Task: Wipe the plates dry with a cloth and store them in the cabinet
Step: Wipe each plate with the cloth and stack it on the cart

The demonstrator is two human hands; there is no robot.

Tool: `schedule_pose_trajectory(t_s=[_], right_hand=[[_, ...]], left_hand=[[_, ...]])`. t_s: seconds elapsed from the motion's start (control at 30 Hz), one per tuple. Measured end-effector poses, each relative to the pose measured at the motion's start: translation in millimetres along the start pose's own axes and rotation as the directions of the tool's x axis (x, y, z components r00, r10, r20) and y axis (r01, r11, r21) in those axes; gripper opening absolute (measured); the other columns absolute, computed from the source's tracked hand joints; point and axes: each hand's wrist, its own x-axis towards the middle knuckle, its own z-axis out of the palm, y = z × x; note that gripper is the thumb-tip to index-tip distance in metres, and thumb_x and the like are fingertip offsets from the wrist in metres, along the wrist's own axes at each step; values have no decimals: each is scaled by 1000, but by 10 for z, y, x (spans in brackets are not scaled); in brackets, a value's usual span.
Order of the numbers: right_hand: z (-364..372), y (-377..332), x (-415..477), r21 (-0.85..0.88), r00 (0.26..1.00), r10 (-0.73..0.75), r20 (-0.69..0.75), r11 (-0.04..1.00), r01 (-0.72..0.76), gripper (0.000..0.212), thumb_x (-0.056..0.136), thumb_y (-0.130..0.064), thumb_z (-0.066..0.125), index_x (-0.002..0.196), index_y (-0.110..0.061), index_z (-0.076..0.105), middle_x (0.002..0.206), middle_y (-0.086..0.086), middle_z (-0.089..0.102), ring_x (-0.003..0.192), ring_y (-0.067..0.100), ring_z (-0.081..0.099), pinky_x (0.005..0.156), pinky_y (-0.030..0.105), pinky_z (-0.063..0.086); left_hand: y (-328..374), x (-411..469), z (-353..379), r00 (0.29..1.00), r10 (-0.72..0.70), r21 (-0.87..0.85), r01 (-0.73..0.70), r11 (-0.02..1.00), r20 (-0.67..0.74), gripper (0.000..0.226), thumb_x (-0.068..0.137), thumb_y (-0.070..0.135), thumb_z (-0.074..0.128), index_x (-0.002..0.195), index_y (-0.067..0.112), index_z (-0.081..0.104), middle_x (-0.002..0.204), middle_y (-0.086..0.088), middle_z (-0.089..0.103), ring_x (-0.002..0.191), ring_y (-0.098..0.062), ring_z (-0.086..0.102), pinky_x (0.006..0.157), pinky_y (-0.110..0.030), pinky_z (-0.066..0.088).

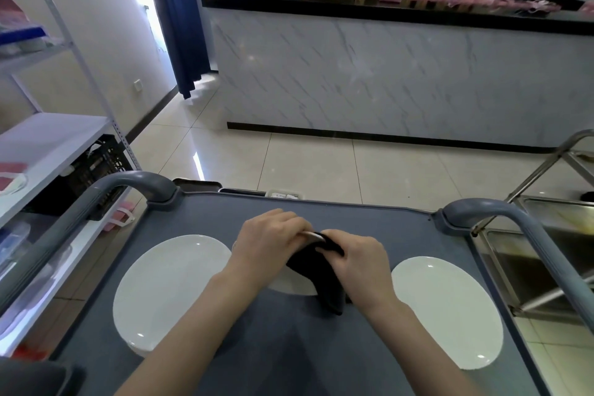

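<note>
On the grey cart top right in front, the left hand (266,243) grips the middle plate (294,286) by its rim while the right hand (356,262) pinches the black cloth (316,273) over it. I'd keep that rim grip firm and rotate the plate through the cloth. The left plate (167,289) and right plate (450,309) lie flat either side; no cabinet in view that I can tell.

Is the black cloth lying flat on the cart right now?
No. The black cloth is gripped in the right hand and pressed on the middle plate, which the left hand holds.
</note>
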Motion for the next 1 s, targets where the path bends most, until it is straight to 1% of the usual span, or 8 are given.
schedule_pose_trajectory(t_s=[0.23,0.37,0.53,0.7,0.77,0.83,0.93,1.0], right_hand=[[-128,237,-28,212,995,97,-24,973,-90,18,80,-15,74,93,-28,74,81,-14,73,75,6,66,72,29,51],[-107,199,-14,107,997,74,29,991,-76,15,81,-19,70,93,-29,72,78,-10,72,75,15,65,70,34,50],[28,18,-8,-81,999,-27,32,996,30,15,86,-28,62,99,-33,69,86,-6,72,80,22,63,65,35,46],[41,17,-72,-29,993,-7,-115,1000,4,15,85,-24,67,98,-31,70,82,-7,72,75,21,65,60,35,47],[40,23,-138,-14,983,2,-185,1000,-5,18,82,-17,70,95,-30,71,76,-8,71,69,21,64,55,34,47],[45,32,-204,-6,974,7,-228,1000,-8,22,81,-12,72,96,-27,72,75,-9,70,67,19,64,54,34,49],[68,13,-303,-63,968,-114,-224,993,102,36,73,-1,77,103,-22,74,88,-9,74,77,16,69,61,28,52],[114,-40,-378,-73,949,-247,-196,969,237,41,70,4,74,106,-17,74,98,-6,74,86,14,71,66,25,55]], left_hand=[[-483,-255,-70,940,-319,-209,338,918,120,9,86,7,72,89,16,74,76,14,67,74,-6,60,70,-24,45],[-386,-237,-31,975,-212,-61,216,974,67,7,82,4,73,86,10,73,77,0,69,70,-25,63,63,-34,49],[-85,-87,30,998,60,155,-57,986,-16,20,83,28,60,69,22,73,62,7,65,56,-17,62,37,-27,44],[-155,-222,112,944,-290,-70,282,957,-157,6,85,26,73,86,21,72,85,8,65,82,-15,58,69,-30,48],[-261,-391,108,818,-542,-172,516,839,-190,15,89,34,67,99,22,68,89,8,61,79,-9,58,73,-28,47],[-266,-499,109,664,-748,-327,707,627,3,33,89,52,54,111,28,61,86,7,67,75,-10,66,74,-34,53],[-104,-478,171,470,-758,-621,776,112,451,40,89,57,54,120,32,56,102,-3,70,80,-17,74,68,-36,60],[-22,-413,195,449,-719,-640,768,6,531,42,87,55,60,121,31,57,109,-8,66,88,-22,73,65,-36,60]])
